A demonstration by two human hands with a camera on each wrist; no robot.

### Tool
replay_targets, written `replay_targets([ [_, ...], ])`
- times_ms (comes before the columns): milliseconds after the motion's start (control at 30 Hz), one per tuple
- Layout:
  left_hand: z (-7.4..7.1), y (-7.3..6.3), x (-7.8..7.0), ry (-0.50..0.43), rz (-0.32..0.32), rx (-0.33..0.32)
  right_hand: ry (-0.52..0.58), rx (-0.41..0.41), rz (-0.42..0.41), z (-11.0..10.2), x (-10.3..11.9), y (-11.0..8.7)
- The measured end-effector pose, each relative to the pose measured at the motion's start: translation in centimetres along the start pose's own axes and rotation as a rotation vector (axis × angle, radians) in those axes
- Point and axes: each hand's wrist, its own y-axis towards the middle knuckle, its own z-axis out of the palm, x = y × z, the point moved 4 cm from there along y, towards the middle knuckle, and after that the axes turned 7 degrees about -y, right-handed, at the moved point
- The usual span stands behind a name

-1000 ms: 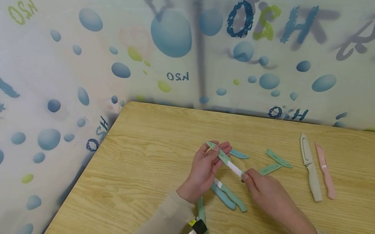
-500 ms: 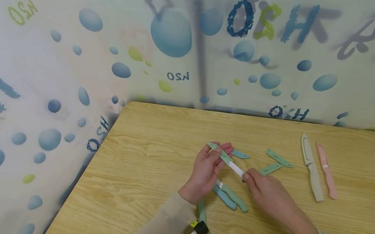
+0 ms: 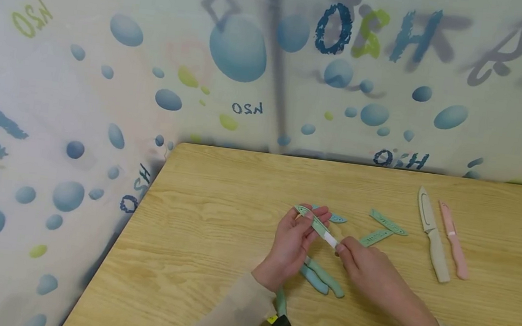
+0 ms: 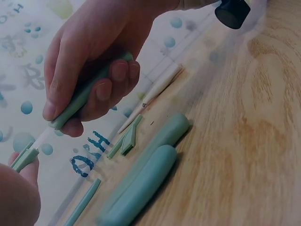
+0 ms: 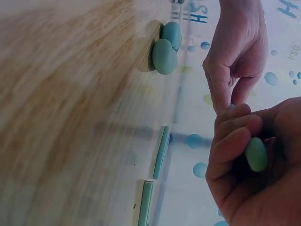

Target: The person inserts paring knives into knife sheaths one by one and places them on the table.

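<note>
My left hand (image 3: 289, 245) pinches a patterned green blade sheath (image 3: 320, 226) between thumb and fingers, palm turned up. A short stretch of white blade (image 3: 330, 239) shows between the sheath and my right hand (image 3: 374, 275); the rest of the blade is inside the sheath. My right hand's fingers curl round the green knife handle (image 4: 82, 96), whose butt end shows in the right wrist view. Below the hands, a green knife (image 3: 327, 279) and a blue knife (image 3: 314, 280) lie side by side on the table, their front ends hidden behind my left hand.
Another green handle (image 3: 281, 302) lies partly under my left wrist. Behind my left fingers is a blue sheath (image 3: 338, 218). Two green sheaths, an upper sheath (image 3: 388, 222) and a lower sheath (image 3: 376, 237), lie to the right. Farther right are a beige knife (image 3: 437, 252) and a pink knife (image 3: 456, 255).
My left hand has moved right and slightly nearer with the sheath, toward the right hand. Less of the white blade shows now. The right hand stays almost in place.
</note>
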Motion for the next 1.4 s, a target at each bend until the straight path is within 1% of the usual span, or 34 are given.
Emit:
replay_targets([
  [367,0.1,-0.1,0.4,0.01,-0.004,0.033,0.005,-0.001,0.008,0.1,-0.1,0.0],
  [533,0.2,-0.2,0.5,0.011,-0.001,0.027,0.008,0.004,0.016,0.1,-0.1,0.1],
  [700,0.5,-0.3,0.6,0.015,-0.02,0.039,0.005,-0.001,0.019,0.2,-0.2,0.1],
  [800,0.6,-0.4,0.7,0.01,-0.024,0.03,0.006,-0.006,0.017,0.2,-0.2,0.0],
  [967,0.6,-0.4,0.8,0.005,-0.017,0.017,0.013,-0.013,0.012,0.2,-0.1,0.1],
  [1200,0.7,-0.5,0.9,0.033,0.002,0.04,0.014,-0.019,0.008,0.2,0.1,0.1],
  [1400,0.7,-0.4,1.1,0.037,0.009,0.048,0.011,-0.014,0.005,0.1,0.2,0.3],
])
